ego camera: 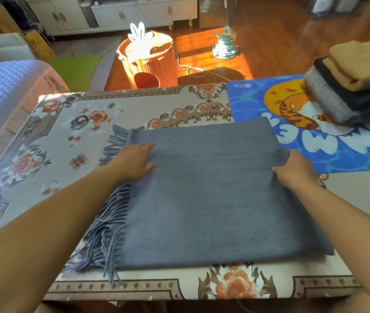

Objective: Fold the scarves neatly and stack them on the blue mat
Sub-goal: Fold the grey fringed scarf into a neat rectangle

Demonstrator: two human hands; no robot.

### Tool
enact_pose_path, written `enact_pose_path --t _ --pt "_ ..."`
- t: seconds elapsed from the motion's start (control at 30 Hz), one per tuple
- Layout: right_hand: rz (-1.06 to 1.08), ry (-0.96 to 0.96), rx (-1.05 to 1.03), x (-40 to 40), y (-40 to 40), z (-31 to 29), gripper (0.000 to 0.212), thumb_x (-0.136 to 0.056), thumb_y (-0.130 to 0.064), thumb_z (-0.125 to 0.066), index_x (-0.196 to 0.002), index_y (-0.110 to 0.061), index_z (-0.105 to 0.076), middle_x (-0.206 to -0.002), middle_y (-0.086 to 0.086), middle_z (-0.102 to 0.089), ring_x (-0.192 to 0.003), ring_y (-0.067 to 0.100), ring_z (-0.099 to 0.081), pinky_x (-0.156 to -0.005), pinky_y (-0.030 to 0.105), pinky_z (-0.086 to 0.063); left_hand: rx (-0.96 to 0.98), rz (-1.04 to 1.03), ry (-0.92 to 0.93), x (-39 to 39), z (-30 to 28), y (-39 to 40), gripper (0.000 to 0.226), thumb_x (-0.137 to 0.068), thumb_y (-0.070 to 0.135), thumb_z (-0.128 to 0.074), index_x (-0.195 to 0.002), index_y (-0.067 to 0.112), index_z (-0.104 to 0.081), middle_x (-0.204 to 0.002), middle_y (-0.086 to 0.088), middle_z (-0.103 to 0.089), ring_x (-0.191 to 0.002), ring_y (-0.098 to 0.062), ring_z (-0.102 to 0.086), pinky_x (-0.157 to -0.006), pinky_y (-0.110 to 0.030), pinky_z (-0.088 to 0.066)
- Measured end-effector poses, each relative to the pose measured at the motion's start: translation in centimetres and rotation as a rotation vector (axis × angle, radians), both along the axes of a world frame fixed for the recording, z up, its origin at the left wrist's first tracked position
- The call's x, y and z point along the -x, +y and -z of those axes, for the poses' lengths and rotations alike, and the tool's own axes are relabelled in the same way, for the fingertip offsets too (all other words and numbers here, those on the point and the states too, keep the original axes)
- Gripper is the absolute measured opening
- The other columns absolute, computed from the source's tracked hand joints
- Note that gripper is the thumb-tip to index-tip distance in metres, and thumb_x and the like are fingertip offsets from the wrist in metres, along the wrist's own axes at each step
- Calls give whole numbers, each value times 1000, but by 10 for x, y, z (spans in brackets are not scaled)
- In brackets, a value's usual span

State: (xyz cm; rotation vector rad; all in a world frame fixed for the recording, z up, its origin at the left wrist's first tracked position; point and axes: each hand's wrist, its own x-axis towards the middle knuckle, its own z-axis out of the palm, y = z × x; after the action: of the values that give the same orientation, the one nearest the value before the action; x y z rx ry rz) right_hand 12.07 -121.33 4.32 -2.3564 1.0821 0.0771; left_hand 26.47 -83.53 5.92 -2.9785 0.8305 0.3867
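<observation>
Your grey-blue fringed scarf lies folded beside the blue mat (fringe away from it); left hand presses flat, right hand pinches its edge.

Folded grey-blue scarf beside stacked blue mat.

L hand flat, R hand pinching scarf.
</observation>
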Motion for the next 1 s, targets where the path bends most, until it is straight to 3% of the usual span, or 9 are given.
enact_pose_path --t 0.1,0.27,0.4,0.47,0.57,0.63,0.77,0.9,1.0 --pt "11 -57 -63 6 -3 -5 36 -90 -21 -73 -123 -10 -62 -124 13 -65 -115 36 -58 -79 35 -41 -75 -76 133 -7 14 -9 66 -90 60 -64 -139 22 -44 -130 -7 -58 -119 -30 -57 -103 -45 -42" --pt "23 -185 -131 20 -1 -23 32 -94 -20 -69 -124 -10 -62 -125 13 -64 -117 35 -56 -82 33 -36 110 -137 410 -4 -18 29 34 -90 44 -73 -88 11 -63 -85 -9 -64 -83 -32 -61 -70 -36 -44" --pt "4 -264 -198 18 -4 -32 33 -93 -20 -70 -124 -13 -63 -121 10 -66 -115 33 -57 -90 40 -43 556 -326 701 7 -67 60 54 -69 51 -81 -103 10 -72 -103 -11 -72 -94 -25 -70 -82 -38 -54" --pt "-24 -312 -196 5 -9 -39 31 -91 -20 -72 -122 -16 -64 -113 5 -66 -111 31 -59 -91 41 -44 701 -422 749 -7 -82 62 49 -75 39 -85 -113 11 -72 -114 -11 -72 -107 -28 -69 -97 -44 -52" --pt "-36 -466 -262 -29 -20 -46 30 -89 -15 -74 -117 -21 -67 -107 3 -68 -103 26 -63 -92 40 -50 801 -553 697 -49 -93 45 33 -89 22 -73 -119 8 -69 -117 -13 -72 -111 -32 -68 -103 -46 -50" --pt "-42 -429 -257 -59 -31 -36 29 -89 -15 -74 -117 -18 -67 -112 5 -69 -104 26 -63 -91 40 -50 792 -667 590 -78 -80 23 27 -91 17 -72 -116 8 -69 -114 -15 -73 -105 -30 -69 -100 -44 -51" --pt "-55 -132 -110 -102 -46 4 32 -93 -24 -67 -118 -4 -66 -120 21 -66 -110 39 -61 -89 41 -49 408 -765 251 -101 -4 -13 25 -93 14 -68 -109 -4 -66 -111 -25 -66 -92 -35 -60 -84 -40 -50" --pt "-45 -63 64 -118 -54 22 33 -100 -29 -55 -120 -3 -62 -124 22 -62 -114 41 -57 -86 40 -46 283 -737 11 -99 36 -21 29 -99 21 -49 -116 -2 -55 -116 -32 -61 -101 -47 -59 -87 -50 -50" --pt "-58 -99 67 -127 -61 26 32 -103 -31 -49 -111 -3 -62 -118 22 -62 -109 41 -57 -77 37 -39 312 -748 -103 -97 34 -21 28 -99 13 -45 -122 -2 -46 -119 -33 -56 -106 -51 -56 -85 -52 -45"
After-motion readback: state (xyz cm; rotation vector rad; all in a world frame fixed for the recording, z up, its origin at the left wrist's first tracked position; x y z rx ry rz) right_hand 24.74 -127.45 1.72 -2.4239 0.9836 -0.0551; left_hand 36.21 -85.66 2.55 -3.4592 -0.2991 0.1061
